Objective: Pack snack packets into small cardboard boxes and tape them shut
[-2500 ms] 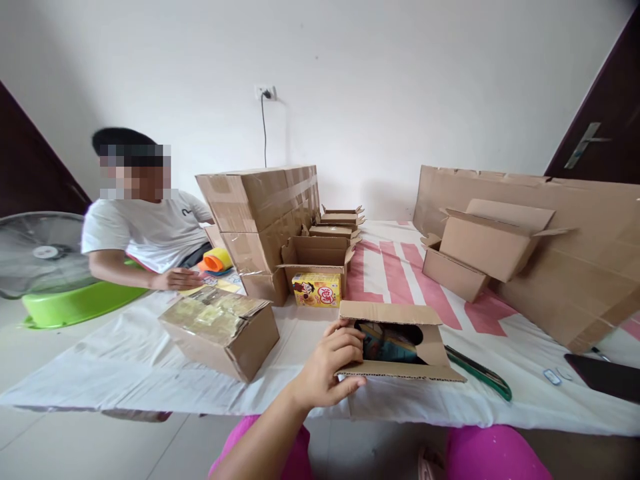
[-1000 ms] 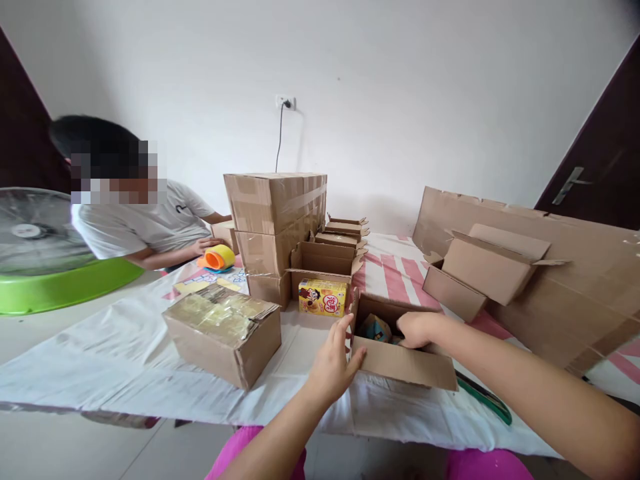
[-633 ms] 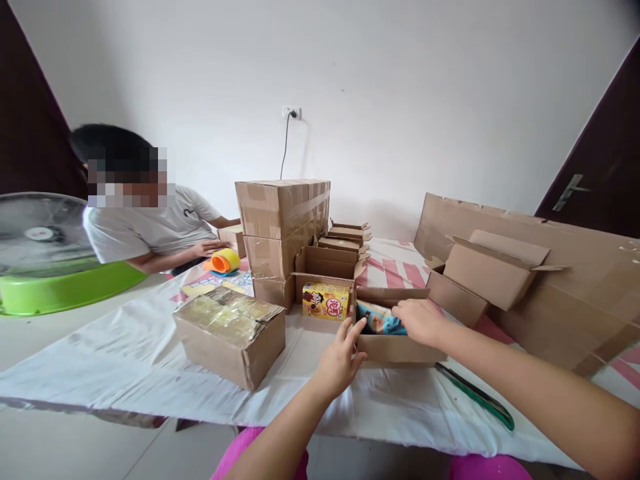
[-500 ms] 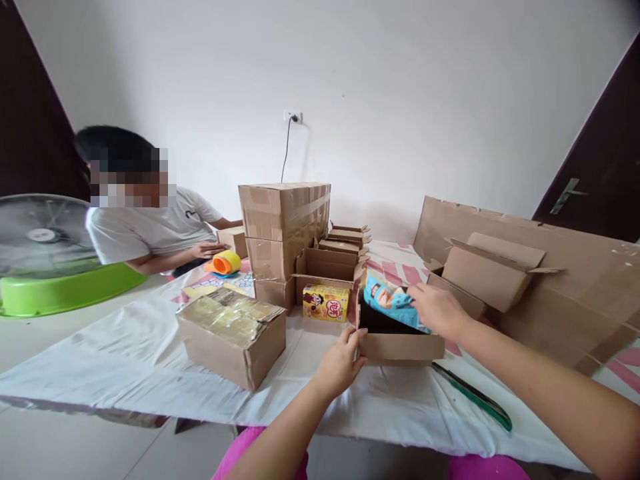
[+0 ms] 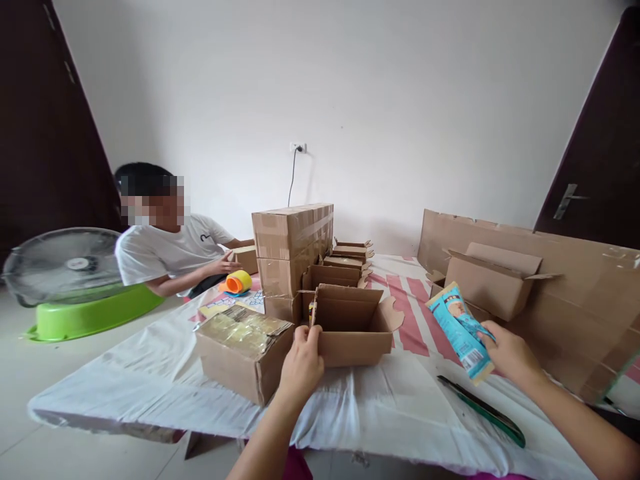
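My left hand pinches the near left corner of an open cardboard box, whose flaps stand up. In my right hand is a blue snack packet with a barcode, held tilted above the table to the right of that box. A green-handled knife lies on the cloth below the packet. To the left of my left hand sits a taped cardboard box, closed. Only a sliver of a yellow carton shows behind the open box's left edge.
Taped boxes are stacked mid-table, with several open boxes beside them. A large cardboard box stands at right, another open box against it. At left, a co-worker holds a small box near tape rolls; a fan stands beyond.
The blue packet has come up out of the open box and moved right in my right hand. The open box has shifted left, covering most of the yellow carton. The view has shifted too.
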Available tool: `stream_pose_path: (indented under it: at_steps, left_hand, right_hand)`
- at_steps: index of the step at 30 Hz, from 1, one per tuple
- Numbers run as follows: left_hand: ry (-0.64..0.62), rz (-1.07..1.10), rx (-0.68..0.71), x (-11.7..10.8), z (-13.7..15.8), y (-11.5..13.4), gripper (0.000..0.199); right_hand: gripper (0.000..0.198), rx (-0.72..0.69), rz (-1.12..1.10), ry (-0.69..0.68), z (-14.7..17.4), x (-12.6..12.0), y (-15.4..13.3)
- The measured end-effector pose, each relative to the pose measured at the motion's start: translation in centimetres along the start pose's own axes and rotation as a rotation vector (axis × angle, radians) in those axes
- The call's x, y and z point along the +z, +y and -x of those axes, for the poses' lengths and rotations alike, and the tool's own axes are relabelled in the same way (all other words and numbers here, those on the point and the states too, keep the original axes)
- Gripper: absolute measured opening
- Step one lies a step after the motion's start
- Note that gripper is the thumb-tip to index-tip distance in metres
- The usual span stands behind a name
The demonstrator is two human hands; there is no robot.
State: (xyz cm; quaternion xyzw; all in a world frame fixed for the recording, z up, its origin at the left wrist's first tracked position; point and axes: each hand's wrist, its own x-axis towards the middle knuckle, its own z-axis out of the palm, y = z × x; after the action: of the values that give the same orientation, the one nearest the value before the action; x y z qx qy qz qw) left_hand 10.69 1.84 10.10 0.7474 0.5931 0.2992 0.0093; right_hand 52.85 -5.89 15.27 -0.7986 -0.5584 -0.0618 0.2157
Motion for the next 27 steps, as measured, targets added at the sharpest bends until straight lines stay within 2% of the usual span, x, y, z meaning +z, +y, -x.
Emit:
stream_pose_path:
  at_steps: [4,6,8,10,11,13,15,18,20,22,24,27]
  left_hand:
    - [0.177,-0.122,-0.05,0.1,0.2,-1.0,0.061]
    - [0.293,-0.124,-0.022,0.5,0.6,-0.6,0.061]
    - [0.395,-0.056,0.094,1.1,1.5,0.2,0.058]
    - [0.435,0.092,0.278,2.1,2.7,1.3,0.05]
    - [0.404,0.191,0.36,2.8,3.4,2.0,0.047]
    - [0.234,0.413,0.453,4.4,4.7,3.4,0.047]
    - [-0.007,0.631,0.449,6.2,5.5,4.7,0.072]
    - [-0.323,0.975,0.329,8.4,5.7,6.1,0.113]
    - [-0.535,1.171,0.191,9.3,5.3,6.6,0.12]
    - [-0.713,1.303,0.057,9.7,5.0,7.0,0.12]
    - [-0.74,1.409,-0.002,9.6,5.1,7.5,0.111]
    - [-0.551,1.483,0.031,8.1,5.4,8.5,0.096]
  right_hand:
    - [0.031,-0.012,-0.273,0.037,2.4,4.0,1.0]
    - [0.034,-0.026,-0.367,0.037,3.4,5.8,0.7]
    - [0.036,-0.055,-0.437,0.031,4.3,6.8,0.0]
    - [0.035,-0.113,-0.485,0.02,5.4,7.0,-1.0]
    - [0.033,-0.163,-0.501,0.007,6.0,6.9,-1.7]
    - [0.028,-0.299,-0.52,-0.035,7.5,6.2,-3.1]
    - [0.024,-0.466,-0.531,-0.084,9.1,5.4,-4.4]
    - [0.018,-0.645,-0.566,-0.125,11.0,5.2,-5.5]
    - [0.019,-0.642,-0.621,-0.118,11.8,5.5,-5.3]
    - [0.021,-0.561,-0.703,-0.069,12.2,6.1,-4.6]
    - [0.022,-0.479,-0.79,0.013,12.4,6.6,-3.6]
    - [0.036,-0.361,-0.924,0.126,12.2,6.9,-2.2]
